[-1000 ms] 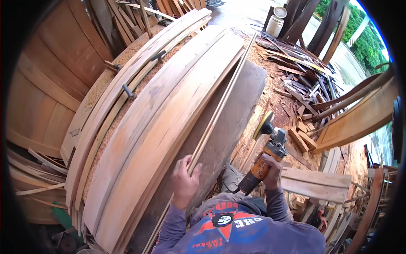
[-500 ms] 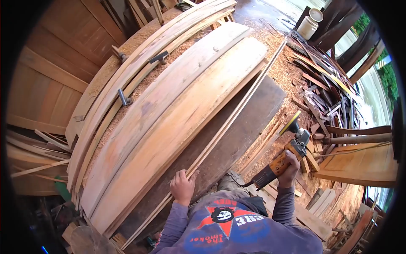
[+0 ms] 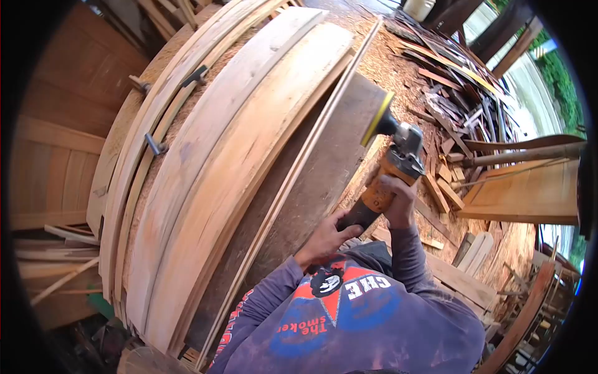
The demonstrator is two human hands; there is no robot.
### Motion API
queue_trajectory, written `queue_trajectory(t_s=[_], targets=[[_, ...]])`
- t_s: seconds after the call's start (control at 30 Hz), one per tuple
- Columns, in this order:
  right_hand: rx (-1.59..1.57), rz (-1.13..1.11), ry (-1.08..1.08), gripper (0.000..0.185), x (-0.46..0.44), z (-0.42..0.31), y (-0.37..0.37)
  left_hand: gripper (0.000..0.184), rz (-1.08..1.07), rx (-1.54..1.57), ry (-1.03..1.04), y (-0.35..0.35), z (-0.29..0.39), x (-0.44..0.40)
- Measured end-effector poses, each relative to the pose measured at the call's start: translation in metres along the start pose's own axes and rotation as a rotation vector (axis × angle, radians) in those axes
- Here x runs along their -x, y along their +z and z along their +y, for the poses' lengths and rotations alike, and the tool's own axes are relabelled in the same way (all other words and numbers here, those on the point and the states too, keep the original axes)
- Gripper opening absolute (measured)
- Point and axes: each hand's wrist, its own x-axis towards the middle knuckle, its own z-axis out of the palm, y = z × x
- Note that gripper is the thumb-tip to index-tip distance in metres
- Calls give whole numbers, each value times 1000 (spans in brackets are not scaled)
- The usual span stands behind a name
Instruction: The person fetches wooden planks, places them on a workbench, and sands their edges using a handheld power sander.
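Note:
An orange and black angle grinder (image 3: 379, 192) with a yellow-edged disc (image 3: 377, 119) is held in front of the torso, its disc up. My right hand (image 3: 400, 198) is wrapped round the body just below the metal head. At the rear end of the tool, my left hand (image 3: 328, 239) touches the black handle, thumb and fingers against it. Left of both hands, thin wooden strips (image 3: 293, 177) lie lengthwise over a dark board (image 3: 330, 163). Wide curved planks (image 3: 249, 134) lie beside them.
Clamps (image 3: 156, 145) grip curved strips on the left. A heap of wood scraps (image 3: 458, 100) lies at the upper right, near a panelled wooden piece (image 3: 523, 193). Sawdust covers the ground. Wooden panels (image 3: 56, 168) stand at the far left.
My left hand has let go of the thin strips and moved right to the grinder's rear end. My right hand has brought the grinder up and left, closer to the dark board.

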Motion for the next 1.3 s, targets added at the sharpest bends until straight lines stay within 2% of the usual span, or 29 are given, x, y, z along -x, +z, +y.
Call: queue_trajectory(t_s=[0.07, 0.17, 0.23, 0.3, 0.33, 0.37, 0.43, 0.5, 0.53, 0.6, 0.63, 0.7, 0.8, 0.83, 0.9, 0.97, 1.03, 1.07, 1.17, 1.2, 1.23, 1.3], targets=[[48, 38, -18, 41, 15, 3, 0, 51, -58, 102, 18, 3, -1, 10], [71, -17, -42, 45, 39, 6, -1, 47, -134, 78, -53, 2, -12, 29], [67, -27, -32, 45, 54, 17, -12, 54, -134, 145, -7, 5, -22, 43], [21, 3, -9, 44, 74, 26, -16, 68, -33, -34, -91, 9, -8, 71], [43, 109, -5, 43, 90, 28, -13, 79, 56, -325, 76, 6, -26, 81], [-70, 93, 41, 36, 102, 26, -8, 89, 155, -577, 296, 2, -31, 100], [-59, 27, 19, 36, 123, 33, -18, 98, 510, -1240, 538, -18, -32, 148], [-57, 34, 6, 38, 138, 45, -28, 101, 755, -1339, 347, -45, -40, 195], [-44, 51, 28, 38, 147, 50, -30, 101, 746, -1347, 353, -61, -50, 209], [-67, 37, 65, 37, 162, 52, -26, 84, 1057, -1467, 65, -88, -85, 215], [-65, 22, 66, 37, 166, 55, -26, 84, 1074, -1462, 62, -94, -90, 204], [-54, 105, 110, 36, 177, 72, -29, 64, 984, -1198, -11, -108, -87, 174], [-75, 111, 99, 40, 194, 71, -12, 55, 1032, -1308, 77, -118, -80, 160], [-105, 98, 104, 42, 198, 70, -6, 55, 1035, -1322, 94, -118, -77, 159], [-119, 61, 48, 42, 196, 76, -9, 59, 958, -1278, -54, -122, -73, 164], [-138, 37, -1, 42, 201, 78, -8, 63, 979, -1328, 15, -134, -76, 166], [-132, 55, 47, 44, 205, 75, -7, 61, 933, -1340, 0, -155, -68, 165], [-154, 74, -33, 34, 205, 75, -4, 67, 918, -1283, 38, -170, -65, 169], [-185, 126, -60, 32, 211, 66, -6, 72, 852, -1202, 64, -192, -59, 192], [-195, 151, -22, 32, 206, 85, -27, 72, 832, -1229, 61, -198, -54, 200], [-122, 120, -40, 39, 202, 90, -36, 73, 839, -1202, 53, -195, -45, 214], [-150, 131, 29, 40, 199, 81, -37, 74, 844, -1168, 23, -188, -22, 240]])
